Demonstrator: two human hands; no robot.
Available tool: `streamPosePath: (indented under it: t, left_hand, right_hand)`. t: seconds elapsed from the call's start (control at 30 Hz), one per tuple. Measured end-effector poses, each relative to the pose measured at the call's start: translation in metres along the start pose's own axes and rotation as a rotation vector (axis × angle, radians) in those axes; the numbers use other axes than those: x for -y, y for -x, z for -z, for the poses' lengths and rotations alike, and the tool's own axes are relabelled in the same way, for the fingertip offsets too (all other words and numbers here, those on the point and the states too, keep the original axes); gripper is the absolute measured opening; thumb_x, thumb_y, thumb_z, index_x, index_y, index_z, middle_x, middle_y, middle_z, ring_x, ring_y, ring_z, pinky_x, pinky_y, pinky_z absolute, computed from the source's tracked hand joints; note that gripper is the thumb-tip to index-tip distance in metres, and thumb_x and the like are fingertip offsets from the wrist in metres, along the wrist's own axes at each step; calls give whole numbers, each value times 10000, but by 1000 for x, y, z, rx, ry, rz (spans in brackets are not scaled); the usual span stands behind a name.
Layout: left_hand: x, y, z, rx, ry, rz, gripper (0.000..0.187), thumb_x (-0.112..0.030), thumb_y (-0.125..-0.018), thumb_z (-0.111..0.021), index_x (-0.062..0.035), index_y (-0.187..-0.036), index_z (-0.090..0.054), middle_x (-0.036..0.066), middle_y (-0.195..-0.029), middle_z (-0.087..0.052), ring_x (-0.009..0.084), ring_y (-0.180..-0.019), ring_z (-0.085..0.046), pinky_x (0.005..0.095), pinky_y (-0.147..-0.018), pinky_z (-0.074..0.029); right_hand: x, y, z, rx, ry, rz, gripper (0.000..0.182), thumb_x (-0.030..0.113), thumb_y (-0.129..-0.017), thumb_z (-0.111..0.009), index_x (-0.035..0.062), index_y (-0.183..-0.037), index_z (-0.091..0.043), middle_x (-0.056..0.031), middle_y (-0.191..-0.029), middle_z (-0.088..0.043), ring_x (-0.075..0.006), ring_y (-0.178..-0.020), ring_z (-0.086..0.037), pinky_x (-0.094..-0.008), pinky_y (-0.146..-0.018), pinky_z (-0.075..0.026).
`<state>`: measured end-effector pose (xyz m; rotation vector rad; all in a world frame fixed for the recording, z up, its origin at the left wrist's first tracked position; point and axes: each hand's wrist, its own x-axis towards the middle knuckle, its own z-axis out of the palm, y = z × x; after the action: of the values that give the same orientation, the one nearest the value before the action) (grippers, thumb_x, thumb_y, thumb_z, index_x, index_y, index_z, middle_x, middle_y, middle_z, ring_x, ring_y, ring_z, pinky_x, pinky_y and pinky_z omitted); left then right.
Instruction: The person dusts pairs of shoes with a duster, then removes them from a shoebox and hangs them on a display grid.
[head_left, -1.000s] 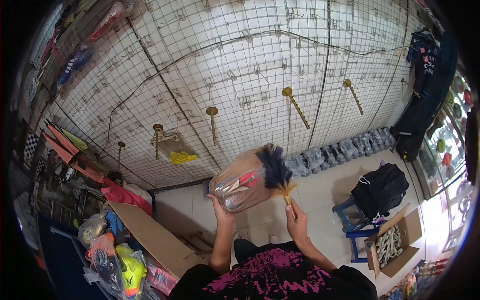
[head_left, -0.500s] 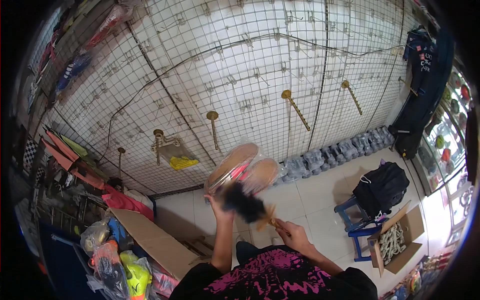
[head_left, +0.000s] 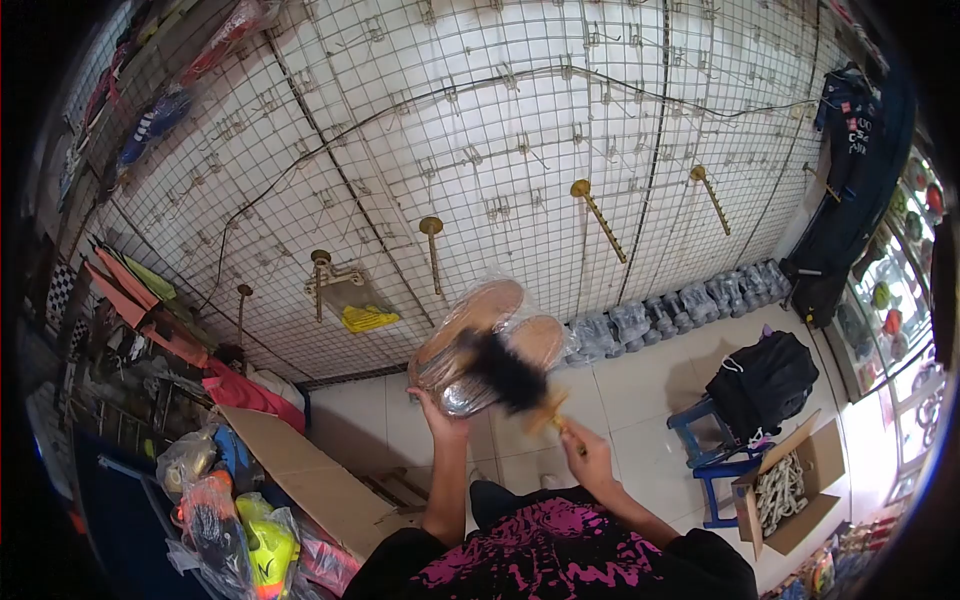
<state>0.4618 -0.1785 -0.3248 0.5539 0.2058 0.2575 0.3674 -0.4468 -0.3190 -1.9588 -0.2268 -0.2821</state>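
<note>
My left hand (head_left: 437, 415) is closed on the near end of a plastic-wrapped pair of shoes (head_left: 478, 308), holding them up in front of me with their tan soles showing. My right hand (head_left: 588, 457) grips the handle of a feather duster. The dark, fluffy head of the feather duster (head_left: 508, 372) lies across the near part of the clear wrapping and is smeared by motion. It covers part of the shoes, and a lighter brown tuft sits by the handle.
A wire grid wall (head_left: 500, 150) with gold hooks rises ahead. Plastic-wrapped grey items (head_left: 690, 305) line its base. At right, a black backpack (head_left: 765, 385) rests on a blue stool (head_left: 700, 440), near a cardboard box (head_left: 825, 465) of whitish pieces. Bagged shoes (head_left: 265, 550) lie at lower left.
The feather duster and my right hand have moved slightly right. More of the near end of the wrapped shoes shows. My left hand stays in nearly the same place.
</note>
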Motion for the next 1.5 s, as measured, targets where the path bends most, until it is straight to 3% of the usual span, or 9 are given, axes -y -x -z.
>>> streamPosePath:
  t: [0.27, 0.47, 0.63, 0.7, 0.77, 0.87, 1.1, 1.3, 1.5]
  left_hand:
    - [0, -7, 2, 101, -214, -95, 872, -757, -925, -355, -122, -1522, -351, 131, -1538, -406, 345, -1365, -451, 530, -1128, -389]
    - [-5, 11, -5, -14, -42, 7, 911, -777, -910, -344, -108, -1528, -336, 140, -1544, -394, 348, -1386, -423, 526, -1130, -388]
    - [-4, 4, -3, 143, -61, 25, 901, -767, -910, -360, -97, -1513, -358, 144, -1503, -445, 354, -1338, -472, 536, -1121, -396]
    - [2, -4, -1, 92, -901, -281, 906, -764, -904, -366, -73, -1489, -387, 160, -1466, -483, 355, -1309, -501, 530, -1116, -405]
    - [-9, 19, -17, 86, -45, 15, 903, -759, -904, -367, -65, -1480, -395, 171, -1454, -492, 358, -1301, -509, 530, -1110, -412]
    - [-10, 17, -1, 25, -83, 16, 879, -740, -921, -363, -69, -1488, -382, 169, -1471, -471, 362, -1315, -496, 531, -1098, -428]
    - [-4, -7, 43, 256, 391, 163, 826, -704, -946, -362, -58, -1457, -426, 163, -1441, -510, 342, -1297, -515, 500, -1084, -445]
    - [-13, 15, 1, 16, -56, -2, 857, -723, -917, -390, -63, -1462, -422, 158, -1456, -496, 333, -1299, -511, 503, -1085, -437]
    - [-14, 9, 18, 117, -12, 97, 870, -728, -899, -436, -59, -1456, -415, 140, -1432, -511, 332, -1278, -523, 505, -1056, -462]
  right_hand:
    - [14, -3, -1, 164, 40, 121, 324, 144, -990, -601, -4, -1278, -612, -176, -894, -681, -172, -763, -648, -320, -717, -519]
    - [23, -27, -1, -163, -140, -199, 339, 134, -930, -681, 40, -1254, -645, -192, -947, -707, -294, -772, -711, -374, -680, -551]
    - [31, -20, -1, 234, 150, 66, 327, 151, -962, -644, 18, -1260, -635, -199, -927, -698, -246, -769, -690, -354, -700, -536]
    - [26, -21, -1, 271, 187, 139, 329, 155, -971, -635, 15, -1269, -629, -198, -909, -689, -226, -765, -677, -344, -707, -530]
    - [2, -23, -13, 20, 33, 165, 332, 149, -962, -645, 26, -1270, -631, -189, -890, -681, -235, -752, -671, -345, -704, -534]
    - [20, -37, -13, -228, -218, -152, 326, 134, -938, -665, 42, -1250, -645, -181, -878, -694, -288, -739, -700, -375, -689, -547]
    - [23, -27, 6, 163, -12, 106, 306, 159, -993, -605, 10, -1260, -629, -132, -803, -632, -99, -786, -578, -297, -708, -497]
    - [11, -37, -8, -271, -251, -163, 308, 174, -963, -635, 14, -1227, -652, -201, -894, -706, -247, -807, -716, -339, -727, -541]
    - [-12, -22, 1, -6, 32, 86, 290, 173, -966, -621, -12, -1186, -662, -172, -920, -702, -180, -814, -679, -313, -724, -525]
